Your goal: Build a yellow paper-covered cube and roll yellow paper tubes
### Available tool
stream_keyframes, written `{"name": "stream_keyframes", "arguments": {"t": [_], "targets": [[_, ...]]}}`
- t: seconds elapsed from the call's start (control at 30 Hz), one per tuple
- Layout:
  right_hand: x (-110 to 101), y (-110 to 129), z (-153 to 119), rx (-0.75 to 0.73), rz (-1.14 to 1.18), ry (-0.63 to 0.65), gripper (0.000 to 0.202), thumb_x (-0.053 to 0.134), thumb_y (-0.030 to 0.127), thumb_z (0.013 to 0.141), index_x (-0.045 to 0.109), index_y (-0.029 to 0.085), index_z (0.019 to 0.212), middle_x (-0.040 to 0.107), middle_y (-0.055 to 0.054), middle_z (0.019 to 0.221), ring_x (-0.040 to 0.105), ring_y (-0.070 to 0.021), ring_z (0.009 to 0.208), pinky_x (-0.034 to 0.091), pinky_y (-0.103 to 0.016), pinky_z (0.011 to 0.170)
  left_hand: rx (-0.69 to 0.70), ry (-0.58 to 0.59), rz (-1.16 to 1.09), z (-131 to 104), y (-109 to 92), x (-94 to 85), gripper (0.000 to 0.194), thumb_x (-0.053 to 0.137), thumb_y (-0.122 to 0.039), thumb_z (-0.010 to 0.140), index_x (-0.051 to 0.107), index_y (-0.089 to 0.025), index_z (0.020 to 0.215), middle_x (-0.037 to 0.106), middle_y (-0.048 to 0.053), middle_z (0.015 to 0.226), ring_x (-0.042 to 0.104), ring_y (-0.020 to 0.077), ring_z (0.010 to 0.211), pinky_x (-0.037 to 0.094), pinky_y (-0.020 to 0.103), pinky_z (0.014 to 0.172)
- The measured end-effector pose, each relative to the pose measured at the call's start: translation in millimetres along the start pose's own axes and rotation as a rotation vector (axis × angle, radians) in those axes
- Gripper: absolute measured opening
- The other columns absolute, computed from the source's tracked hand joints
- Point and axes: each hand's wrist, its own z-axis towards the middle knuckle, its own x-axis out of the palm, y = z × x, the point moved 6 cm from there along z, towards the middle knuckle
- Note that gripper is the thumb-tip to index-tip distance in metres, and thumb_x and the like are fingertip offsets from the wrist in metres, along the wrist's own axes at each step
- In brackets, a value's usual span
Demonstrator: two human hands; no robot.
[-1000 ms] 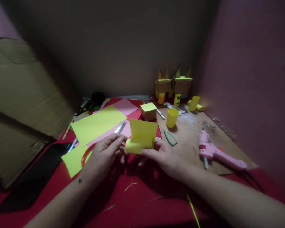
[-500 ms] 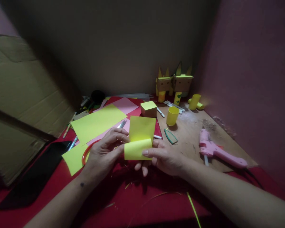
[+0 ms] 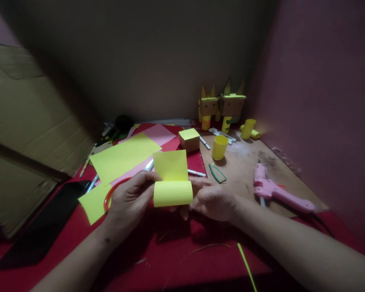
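Between my hands is a yellow paper strip (image 3: 172, 194), its near part curled into a roll and its far part standing up flat behind. My left hand (image 3: 134, 194) pinches the left edge of the curl between thumb and fingers. At the right edge, my right hand (image 3: 213, 199) is closed on the paper, with some of its fingertips hidden beneath the roll. Just beyond the strip sits a small cardboard box (image 3: 190, 142) with a yellow top. A yellow paper tube (image 3: 220, 147) stands to its right.
A pink glue gun (image 3: 270, 190) lies at the right on brown board. Yellow sheets (image 3: 124, 156) and red-handled scissors (image 3: 107, 198) are at the left, near a black flat object (image 3: 42, 227). Two cardboard figures (image 3: 233, 106) stand at the back.
The yellow strip has shifted slightly left and its curl now looks rounder. My right thumb has moved from the front of the roll to its right edge.
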Motion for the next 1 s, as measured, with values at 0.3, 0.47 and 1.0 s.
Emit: {"name": "stream_keyframes", "arguments": {"t": [0.3,0.47,1.0], "targets": [[-10.9,2.8,2.4,-0.123,-0.122,-0.268,0.037,0.072,0.015,0.066,0.077,0.019,0.102,0.077,-0.003,0.090,0.067,-0.0152,0.073,0.051,-0.030,0.074,-0.156,0.010,-0.384,0.9,7.6,9.9,0.035,0.074,-0.024,0.076,0.053,-0.023,0.104,0.073,-0.004,0.077,0.068,0.0127,0.062,0.055,0.019,0.054],[-8.4,8.2,-0.8,-0.238,-0.196,-0.332,0.030,0.079,0.023,0.068,0.078,0.025,0.099,0.078,0.000,0.095,0.071,-0.0172,0.083,0.054,-0.033,0.082,-0.210,0.112,-0.411,-0.8,14.4,19.1,0.056,0.075,-0.027,0.079,0.044,-0.021,0.125,0.076,0.001,0.084,0.072,0.0170,0.066,0.057,0.023,0.055],[-17.0,5.9,-3.6,-0.102,-0.329,-0.422,0.034,0.073,0.031,0.072,0.078,0.019,0.104,0.067,0.003,0.057,0.052,-0.0078,0.043,0.043,-0.021,0.044,-0.348,0.183,-0.265,2.4,4.7,21.4,0.029,0.073,-0.039,0.076,0.073,-0.015,0.094,0.078,0.007,0.090,0.071,0.0215,0.074,0.057,0.030,0.065]]}}
